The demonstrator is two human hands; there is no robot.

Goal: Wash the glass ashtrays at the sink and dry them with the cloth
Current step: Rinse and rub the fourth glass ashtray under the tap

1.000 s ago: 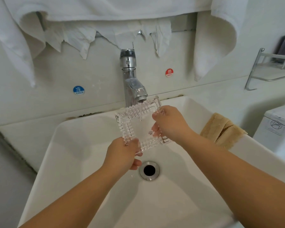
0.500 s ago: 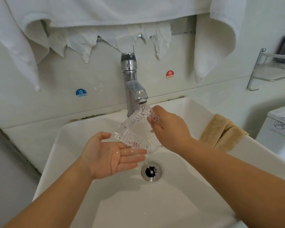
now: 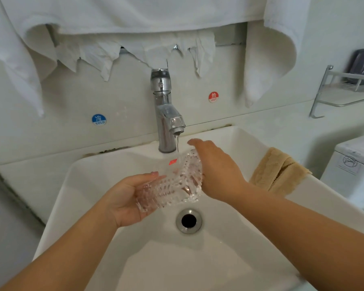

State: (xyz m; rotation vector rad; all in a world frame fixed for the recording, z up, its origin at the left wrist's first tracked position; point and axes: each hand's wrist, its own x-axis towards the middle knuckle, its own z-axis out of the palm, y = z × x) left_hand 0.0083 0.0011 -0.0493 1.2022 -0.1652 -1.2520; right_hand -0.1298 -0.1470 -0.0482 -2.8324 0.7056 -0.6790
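Head view is all I have to work from, looking down into a white sink (image 3: pixel 105 255) with both bare forearms reaching in from the bottom edge. My left hand (image 3: pixel 126 198) sits palm up under the glass ashtray (image 3: pixel 172 185), its fingers fairly straight and cupped beneath the ribbed glass, so it supports the piece from below rather than pinching it. My right hand (image 3: pixel 216 171) comes over the ashtray's right side, back of the hand toward the camera; its fingers (image 3: pixel 195 142) bend down across the far edge, and some show pink through the glass, so it grips that side. The ashtray is tilted, held between both hands above the basin, just up and left of the drain (image 3: pixel 189 221) and not touching the bowl. A small red mark shows through the glass near its upper edge.

A thin stream of water (image 3: pixel 178 143) falls from the chrome faucet (image 3: pixel 166 114) onto the ashtray's top corner. On the sink's right rim lies a folded tan cloth (image 3: pixel 280 171), well apart from the hands. Behind the faucet, the wall carries a blue COLD sticker (image 3: pixel 99 119) on the left and a red HOT sticker (image 3: pixel 213 97) on the right. White towels (image 3: pixel 135 15) hang above, and a metal shelf (image 3: pixel 343 89) sits at the far right.
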